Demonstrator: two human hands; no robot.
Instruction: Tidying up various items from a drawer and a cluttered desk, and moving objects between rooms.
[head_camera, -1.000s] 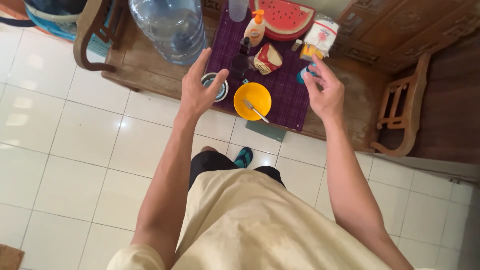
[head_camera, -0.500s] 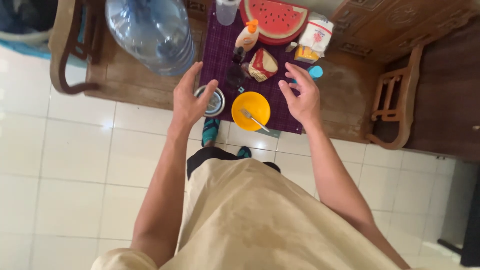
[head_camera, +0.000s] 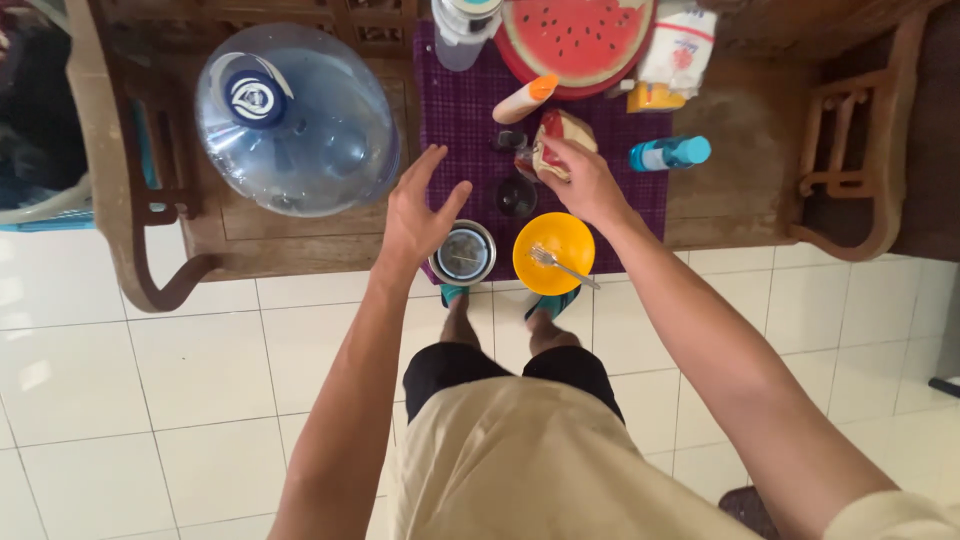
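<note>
My right hand (head_camera: 582, 182) closes its fingers on a red and white packet (head_camera: 561, 133) standing on the purple mat (head_camera: 460, 115). My left hand (head_camera: 420, 215) hovers with spread fingers just left of a small steel bowl (head_camera: 464, 253) at the mat's near edge and holds nothing. An orange bowl (head_camera: 553, 253) with a fork (head_camera: 562, 266) in it sits right of the steel bowl, below my right hand. A dark cup (head_camera: 516, 196) stands between my two hands.
A large clear water jug (head_camera: 295, 120) stands on the wooden bench (head_camera: 730, 190) to the left. On the mat's far side are a lotion bottle (head_camera: 526, 99), a watermelon-patterned tray (head_camera: 577, 37), a white bag (head_camera: 680, 50) and a blue bottle (head_camera: 670, 153). White floor tiles (head_camera: 150, 400) lie below.
I have stepped closer and now look straight down on the bench. My right hand moved left from the blue bottle to the red and white packet. My left hand stayed by the steel bowl.
</note>
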